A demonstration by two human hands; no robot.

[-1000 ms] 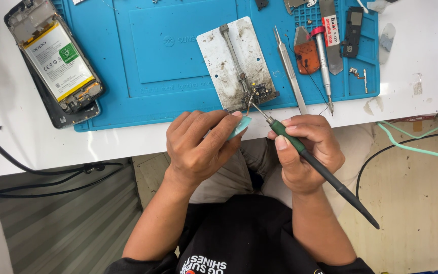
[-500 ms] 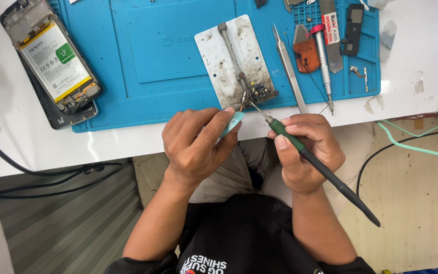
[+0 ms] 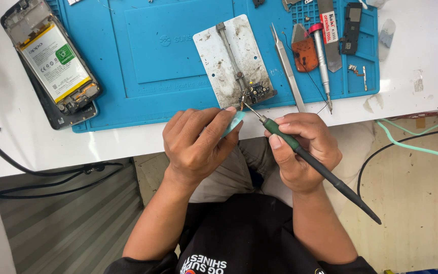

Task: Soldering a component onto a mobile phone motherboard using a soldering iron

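Nearest the body, the right hand was closed in a pen grip around the green handle of the soldering iron, whose long axis ran from the dark cord end low at the right up and leftward, its tip pointing at the small circuit board clamped at the near end of the metal holder plate. Just left of that board, the left hand pinched a pale teal tool between thumb and fingers, its end close to the same joint (whether it touched, I could not tell). Done well, I judged, the step wanted both wrists braced and the tip resting only briefly on the board. Beyond, the plate lay on the blue mat, with tweezers just right of the board and an opened phone well left.
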